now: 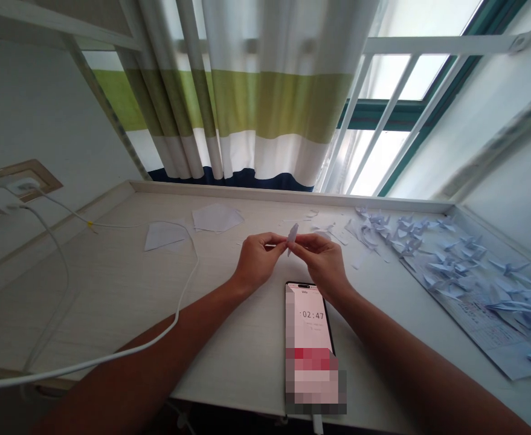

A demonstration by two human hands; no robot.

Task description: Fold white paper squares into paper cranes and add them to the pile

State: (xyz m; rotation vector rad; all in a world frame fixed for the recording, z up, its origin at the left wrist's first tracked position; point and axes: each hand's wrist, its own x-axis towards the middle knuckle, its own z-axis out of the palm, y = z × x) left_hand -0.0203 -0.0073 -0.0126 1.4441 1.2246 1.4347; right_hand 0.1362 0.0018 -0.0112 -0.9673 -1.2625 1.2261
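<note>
Between both sets of fingertips, a small folded piece of white paper (pixel 293 234) stands upright above the desk. My left hand (pixel 259 257) pinches it from the left, thumb and forefinger closed together. From the other side my right hand (pixel 324 260) grips the same paper, its fingers curled in. The fingers hide the paper's lower middle. Just below the hands lies a phone (pixel 310 326) showing 02:47, partly covered by my right wrist. Small paper scraps (pixel 328 229) are strewn behind my right hand.
Many folded paper cranes (pixel 455 260) crowd the right side, several on a printed sheet (pixel 482 332). Flat paper sheets (pixel 217 217) lie at the back left. A white cable (pixel 174 320) loops across my left forearm. A curtain (pixel 274 103) hangs behind the desk's raised back edge (pixel 229 192).
</note>
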